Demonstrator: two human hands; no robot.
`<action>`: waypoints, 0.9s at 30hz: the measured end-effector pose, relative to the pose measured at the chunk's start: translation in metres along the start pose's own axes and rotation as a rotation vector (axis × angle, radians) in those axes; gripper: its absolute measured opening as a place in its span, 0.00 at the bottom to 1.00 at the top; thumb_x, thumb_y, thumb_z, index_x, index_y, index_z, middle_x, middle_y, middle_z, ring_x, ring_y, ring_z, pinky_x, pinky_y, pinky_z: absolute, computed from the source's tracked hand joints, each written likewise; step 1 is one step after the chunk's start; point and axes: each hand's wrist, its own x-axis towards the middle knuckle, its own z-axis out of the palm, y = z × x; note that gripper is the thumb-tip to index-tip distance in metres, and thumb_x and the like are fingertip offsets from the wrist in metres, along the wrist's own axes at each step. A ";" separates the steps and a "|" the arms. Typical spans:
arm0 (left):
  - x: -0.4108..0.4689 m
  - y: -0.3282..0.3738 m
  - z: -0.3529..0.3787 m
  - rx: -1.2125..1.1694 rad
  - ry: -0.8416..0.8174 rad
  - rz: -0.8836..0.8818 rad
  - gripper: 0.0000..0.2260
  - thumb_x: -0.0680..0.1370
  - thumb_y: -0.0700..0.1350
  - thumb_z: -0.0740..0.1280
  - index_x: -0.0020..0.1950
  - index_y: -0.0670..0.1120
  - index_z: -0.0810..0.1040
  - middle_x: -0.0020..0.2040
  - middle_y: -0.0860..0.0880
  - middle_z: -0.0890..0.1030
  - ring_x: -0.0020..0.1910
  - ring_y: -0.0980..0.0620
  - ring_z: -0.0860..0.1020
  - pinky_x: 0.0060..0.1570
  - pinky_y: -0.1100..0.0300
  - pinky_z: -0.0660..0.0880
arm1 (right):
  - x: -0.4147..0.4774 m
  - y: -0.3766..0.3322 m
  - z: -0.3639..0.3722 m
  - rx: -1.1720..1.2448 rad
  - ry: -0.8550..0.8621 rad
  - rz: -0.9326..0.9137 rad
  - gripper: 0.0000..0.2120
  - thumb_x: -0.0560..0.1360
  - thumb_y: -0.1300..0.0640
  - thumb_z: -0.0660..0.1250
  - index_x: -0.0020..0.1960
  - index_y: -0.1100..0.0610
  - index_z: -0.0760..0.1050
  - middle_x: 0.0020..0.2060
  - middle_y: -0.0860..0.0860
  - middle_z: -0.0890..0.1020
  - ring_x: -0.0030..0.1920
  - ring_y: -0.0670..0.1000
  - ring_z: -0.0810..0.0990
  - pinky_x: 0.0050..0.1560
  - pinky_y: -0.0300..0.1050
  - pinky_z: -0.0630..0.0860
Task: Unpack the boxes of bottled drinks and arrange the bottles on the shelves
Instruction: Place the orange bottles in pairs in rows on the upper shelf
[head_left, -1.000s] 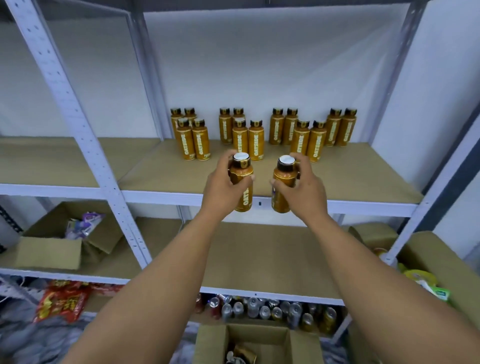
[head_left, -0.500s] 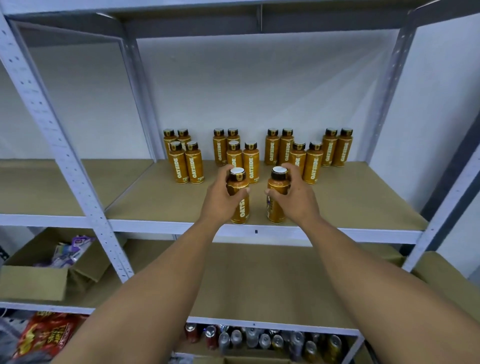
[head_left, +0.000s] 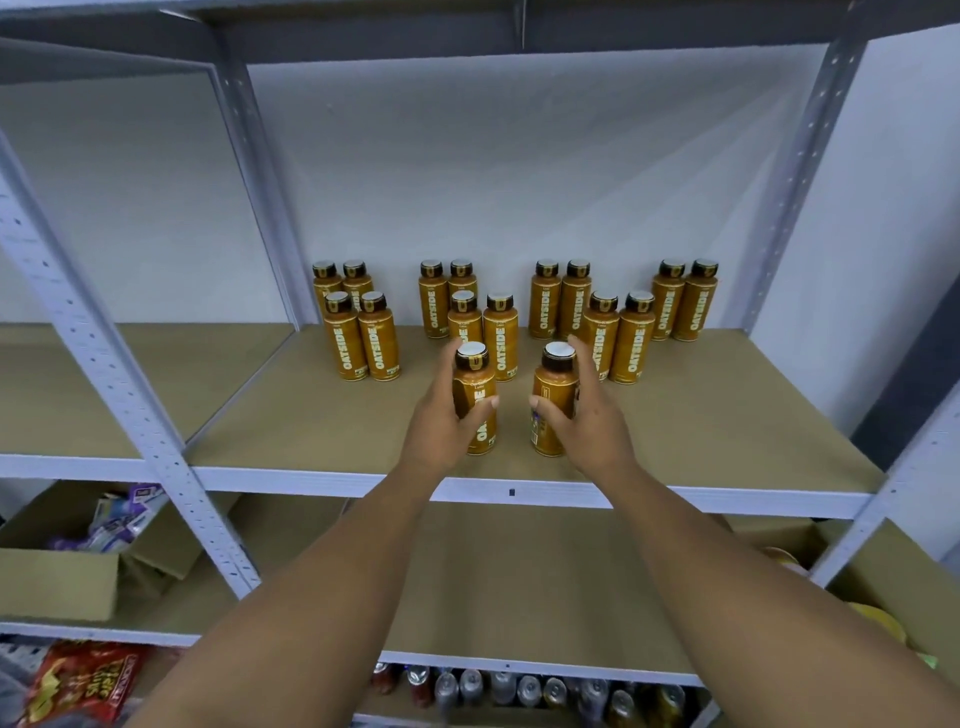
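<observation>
Our left hand wraps the left bottle from its outer side, thumb across the label and fingers curled behind. Our right hand mirrors it on the right bottle, thumb low on the front and fingers reaching up beside the cap. Both bottles are upright, just left and right of the frame's centre, near the front edge of the shelf and a little apart from each other. Their bases sit at the board or just above it; we cannot tell which. Gripping mid-body from the outside keeps each bottle plumb and leaves the gap between them free, so we judge they can be closed up into a pair.

That pairing matches the standing bottles behind: twos along the back wall, with more twos stepped forward. Our pair comes in front of the middle group, carrying its column toward us. The left label faces out, but the right bottle shows another side, so a turn may be wanted before release.

At the lower left of the frame a cardboard box lies on the shelf below, and cans line the bottom edge.
</observation>
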 end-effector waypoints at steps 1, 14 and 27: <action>-0.001 -0.002 0.002 -0.003 -0.004 -0.004 0.39 0.79 0.51 0.72 0.81 0.64 0.49 0.78 0.56 0.66 0.75 0.51 0.69 0.71 0.47 0.72 | 0.000 0.001 0.002 0.004 0.009 0.003 0.41 0.77 0.44 0.72 0.79 0.36 0.48 0.75 0.45 0.69 0.70 0.54 0.73 0.62 0.50 0.75; -0.011 -0.029 0.015 -0.136 -0.046 -0.159 0.49 0.76 0.56 0.74 0.81 0.64 0.39 0.80 0.54 0.64 0.77 0.50 0.67 0.71 0.51 0.69 | -0.012 0.025 0.022 0.100 -0.034 0.159 0.52 0.72 0.37 0.74 0.79 0.36 0.39 0.80 0.46 0.61 0.76 0.56 0.67 0.71 0.58 0.71; -0.009 -0.036 0.015 -0.113 -0.012 -0.245 0.53 0.72 0.48 0.80 0.82 0.61 0.45 0.74 0.48 0.73 0.71 0.46 0.73 0.68 0.47 0.73 | -0.009 0.032 0.023 0.089 -0.032 0.190 0.46 0.75 0.54 0.74 0.80 0.39 0.46 0.74 0.51 0.71 0.70 0.56 0.74 0.65 0.50 0.74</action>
